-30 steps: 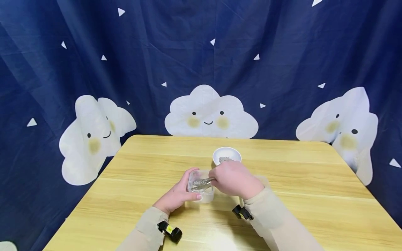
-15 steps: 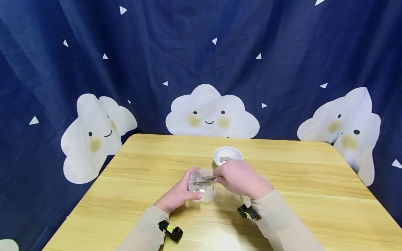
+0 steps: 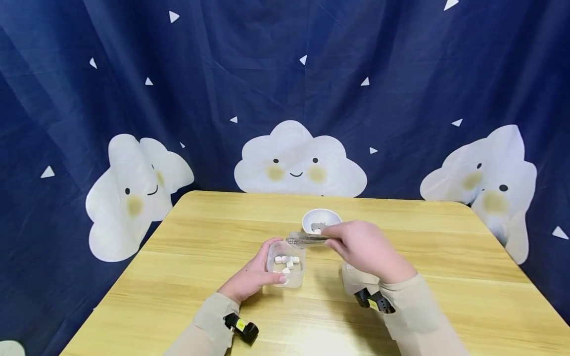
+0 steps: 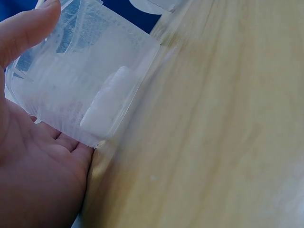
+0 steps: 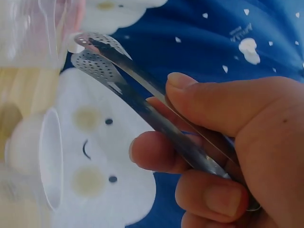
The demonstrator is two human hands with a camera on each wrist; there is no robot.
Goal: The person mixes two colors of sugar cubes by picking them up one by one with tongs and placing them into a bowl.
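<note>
My left hand [image 3: 255,273] grips a clear square plastic container [image 3: 296,280], thumb along the near side and fingers around the left side. Inside lie several small white cubes [image 3: 290,264], which in the left wrist view show as a white row through the wall [image 4: 107,102]. My right hand [image 3: 366,249] holds metal tongs [image 3: 307,239] with perforated tips, pinched between thumb and fingers. The tips hover over the container's far rim, slightly apart in the right wrist view. Behind them stands a white bowl [image 3: 321,213] with grey pieces [image 3: 318,226] and a white piece in it.
Under my right wrist, a second clear plastic container [image 3: 352,278] stands on the wooden table [image 3: 213,232], partly hidden by the sleeve. A dark blue curtain [image 3: 213,74] with white clouds hangs behind the table's far edge.
The tongs have come up out of the container, and my right hand has moved to the right and back. White cubes inside now show in full. My left hand has stayed in place.
</note>
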